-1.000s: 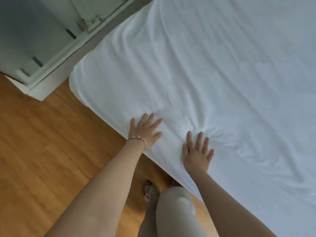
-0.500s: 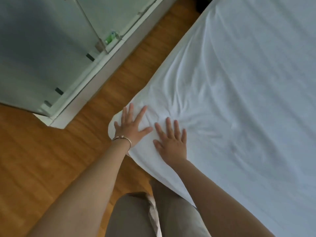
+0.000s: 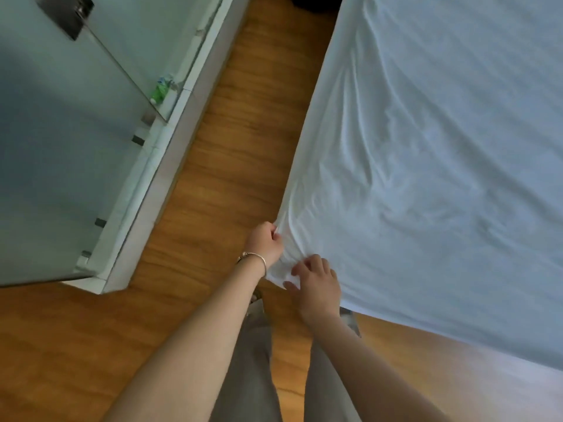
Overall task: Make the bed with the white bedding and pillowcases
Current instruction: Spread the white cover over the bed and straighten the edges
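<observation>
A white sheet (image 3: 441, 178) covers the bed and fills the right half of the head view, wrinkled near its closest corner. My left hand (image 3: 264, 240), a thin bracelet on its wrist, grips the sheet's edge at that corner with curled fingers. Beside it my right hand (image 3: 316, 283) rests on the corner with fingers bent, the thumb and fingertips touching the cloth. Whether the right hand pinches the sheet is not plain. No pillowcases are in view.
A wooden floor (image 3: 231, 153) runs between the bed and a glass partition (image 3: 61, 132) on a white tiled sill at the left. A small green item (image 3: 160, 91) sits behind the glass. My legs in grey trousers (image 3: 253, 360) stand at the corner.
Both hands lay flat on the sheet before. They have slid to the bed's corner; the left hand now grips the sheet's edge and the right hand's fingers have bent.
</observation>
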A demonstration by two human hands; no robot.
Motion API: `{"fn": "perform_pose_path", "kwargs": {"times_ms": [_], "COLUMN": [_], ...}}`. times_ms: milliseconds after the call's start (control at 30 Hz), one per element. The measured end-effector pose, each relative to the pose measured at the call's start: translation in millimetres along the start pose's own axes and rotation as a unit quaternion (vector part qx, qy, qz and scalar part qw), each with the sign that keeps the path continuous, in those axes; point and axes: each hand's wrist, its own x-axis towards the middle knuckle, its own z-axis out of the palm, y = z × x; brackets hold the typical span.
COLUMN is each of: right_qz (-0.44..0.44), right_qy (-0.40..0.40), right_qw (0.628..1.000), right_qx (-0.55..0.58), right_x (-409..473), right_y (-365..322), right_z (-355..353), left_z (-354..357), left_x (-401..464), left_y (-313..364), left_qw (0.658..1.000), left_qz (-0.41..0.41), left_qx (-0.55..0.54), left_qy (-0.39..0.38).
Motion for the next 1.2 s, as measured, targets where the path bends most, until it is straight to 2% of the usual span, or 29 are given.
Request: {"fn": "perform_pose_path", "kwargs": {"times_ms": [133, 233, 333, 400, 500, 600, 700, 767, 800, 833, 867, 900, 933, 967, 1000, 1067, 1100, 1133, 1200], "right_qz": [0.124, 0.120, 0.152, 0.151, 0.094, 0.108, 0.121, 0.115, 0.112, 0.106, 0.097, 0.082, 0.066, 0.052, 0.044, 0.036, 0.041, 0.060, 0.140], "right_qy": [0.055, 0.110, 0.119, 0.125, 0.184, 0.216, 0.223, 0.232, 0.238, 0.242, 0.245, 0.249, 0.252, 0.255, 0.256, 0.251, 0.240, 0.219, 0.186], "right_qw": [0.991, 0.986, 0.980, 0.979, 0.976, 0.967, 0.966, 0.965, 0.963, 0.962, 0.960, 0.958, 0.956, 0.955, 0.954, 0.957, 0.964, 0.972, 0.972], "right_qx": [-0.018, -0.020, 0.036, 0.064, 0.071, 0.084, 0.057, 0.045, 0.054, 0.074, 0.098, 0.118, 0.133, 0.142, 0.151, 0.138, 0.104, 0.061, -0.006], "right_x": [-7.4, -9.4, -8.1, -9.5, -14.7, -20.8, -29.7, -34.2, -34.6, -34.6, -35.4, -37.4, -39.8, -41.9, -44.2, -50.5, -54.9, -59.7, -67.8], "right_y": [-18.4, -12.5, -6.9, -1.0, 5.2, 7.7, 10.2, 9.8, 9.9, 11.0, 12.8, 14.6, 16.3, 17.0, 16.8, 16.0, 17.2, 19.2, 26.9], "right_z": [16.4, 16.5, 7.5, 2.3, -0.1, 5.5, 16.9, 18.4, 16.6, 13.8, 11.9, 11.0, 11.1, 10.8, 10.6, 11.3, 14.0, 17.5, 21.9], "left_z": [-3.5, 0.4, -0.9, -1.8, -3.9, -9.3, -13.5, -12.9, -12.7, -11.4, -10.0, -7.1, -4.5, -1.2, 2.2, 8.0, 9.6, 10.7, 12.2], "left_x": [0.7, -2.4, -4.5, -6.8, -16.6, -24.2, -32.8, -39.0, -42.3, -44.5, -45.9, -47.5, -50.7, -52.7, -54.5, -54.5, -51.9, -47.8, -40.7], "left_y": [-1.3, -5.5, -6.8, -8.2, -9.6, -13.4, -20.0, -20.5, -18.5, -16.0, -13.4, -13.5, -15.5, -19.6, -24.1, -31.3, -33.5, -34.9, -33.1], "left_qw": [0.999, 0.989, 0.973, 0.955, 0.923, 0.894, 0.846, 0.842, 0.861, 0.896, 0.940, 0.970, 0.968, 0.934, 0.885, 0.788, 0.758, 0.745, 0.748], "left_qz": [0.001, -0.020, -0.043, -0.049, -0.062, -0.075, -0.082, -0.067, -0.040, 0.011, 0.084, 0.166, 0.239, 0.319, 0.406, 0.551, 0.586, 0.601, 0.609], "left_qx": [-0.047, -0.132, -0.206, -0.263, -0.340, -0.412, -0.505, -0.514, -0.486, -0.422, -0.306, -0.143, 0.033, 0.159, 0.224, 0.263, 0.277, 0.283, 0.264], "left_qy": [-0.020, -0.061, -0.097, -0.127, -0.171, -0.162, -0.154, -0.149, -0.145, -0.139, -0.125, -0.102, -0.066, -0.013, 0.037, 0.078, 0.078, 0.059, -0.001]}}
